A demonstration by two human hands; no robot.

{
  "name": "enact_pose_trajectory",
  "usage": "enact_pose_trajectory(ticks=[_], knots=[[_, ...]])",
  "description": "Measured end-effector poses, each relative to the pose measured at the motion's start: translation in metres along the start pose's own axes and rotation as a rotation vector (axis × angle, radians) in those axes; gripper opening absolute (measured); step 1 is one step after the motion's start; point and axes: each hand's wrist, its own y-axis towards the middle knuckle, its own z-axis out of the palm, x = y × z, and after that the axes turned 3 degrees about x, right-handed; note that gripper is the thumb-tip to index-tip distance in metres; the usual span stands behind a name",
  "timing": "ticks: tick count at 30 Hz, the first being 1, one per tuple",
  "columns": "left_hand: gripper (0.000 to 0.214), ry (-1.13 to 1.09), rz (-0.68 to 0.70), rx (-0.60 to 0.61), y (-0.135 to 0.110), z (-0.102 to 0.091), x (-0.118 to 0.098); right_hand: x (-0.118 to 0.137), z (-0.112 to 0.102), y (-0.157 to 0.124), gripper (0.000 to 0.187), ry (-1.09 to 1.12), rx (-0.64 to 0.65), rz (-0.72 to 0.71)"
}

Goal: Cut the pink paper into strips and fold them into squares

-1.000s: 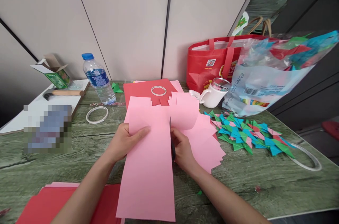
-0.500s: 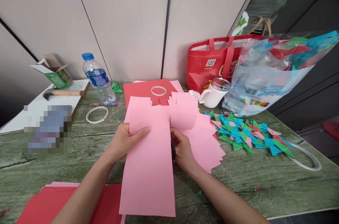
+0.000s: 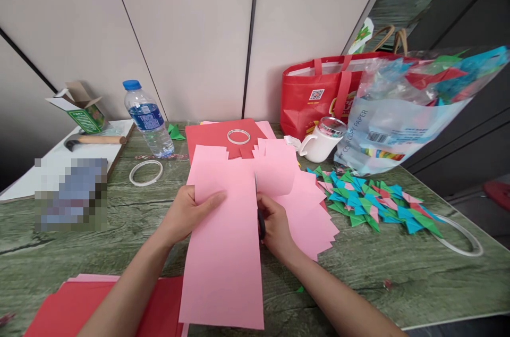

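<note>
Partly, the scissors (image 3: 260, 222) are hiding: only a dark handle and a thin blade are showing along the right edge of the pink sheet (image 3: 223, 257), so how far the blades are gaping is hard to tell. The right hand (image 3: 277, 228) is curling closed around that handle. The left hand (image 3: 185, 215) is pinching the sheet, thumb on top, its other fingers lying hidden beneath. The sheet is hanging over the middle of the table (image 3: 378, 273), its near end reaching toward the front edge. A pixelated patch (image 3: 71, 193) is masking something at left. Cut pink pieces (image 3: 314, 215) are lying just right of the right hand, with folded paper triangles (image 3: 370, 201) beyond them; bare green woodgrain is lying open at near right. Red sheets (image 3: 79, 305) are running off the bottom of the view. Pale wall panels (image 3: 191, 34) are standing behind.
</note>
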Motion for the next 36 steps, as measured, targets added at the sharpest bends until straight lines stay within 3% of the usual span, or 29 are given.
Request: enact_pose_trajectory(ticks=[13,36], knots=[[0.026,-0.009,-0.029,0.058,-0.001,0.002,-0.003,0.011,-0.003,0.004,0.020,-0.014,-0.014,-0.032],[0.026,-0.014,-0.030,0.064,-0.001,0.003,-0.006,0.004,-0.003,0.004,0.013,-0.009,-0.020,-0.032]])
